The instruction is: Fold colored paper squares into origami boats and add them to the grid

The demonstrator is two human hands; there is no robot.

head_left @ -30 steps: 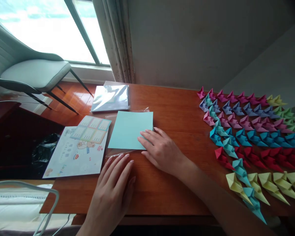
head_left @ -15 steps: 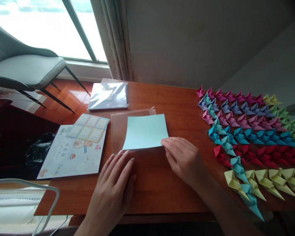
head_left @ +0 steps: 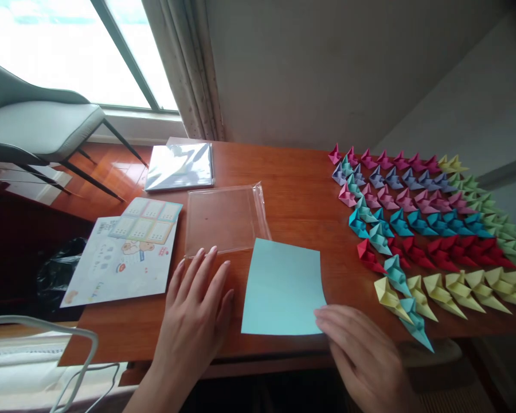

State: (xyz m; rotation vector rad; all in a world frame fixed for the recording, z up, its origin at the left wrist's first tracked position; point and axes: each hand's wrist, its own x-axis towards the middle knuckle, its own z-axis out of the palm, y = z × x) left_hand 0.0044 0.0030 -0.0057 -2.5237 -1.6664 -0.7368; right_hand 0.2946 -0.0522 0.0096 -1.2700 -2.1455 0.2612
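A light blue square sheet of paper (head_left: 281,287) lies on the wooden table (head_left: 296,195) near its front edge. My right hand (head_left: 356,355) pinches the sheet's near right corner, fingers closed on it. My left hand (head_left: 195,307) rests flat on the table with fingers spread, fingertips at the near edge of a clear plastic sleeve (head_left: 226,218) that lies empty just behind the sheet.
Rows of folded paper figures (head_left: 417,218) in pink, purple, blue, red, yellow and green fill the table's right side. A printed instruction sheet (head_left: 124,252) lies at the left, a shiny paper pack (head_left: 179,166) behind. A grey chair (head_left: 38,126) stands by the window.
My right hand has dragged the blue sheet out of the clear sleeve, toward me and to the right. My left hand stayed flat by the sleeve.
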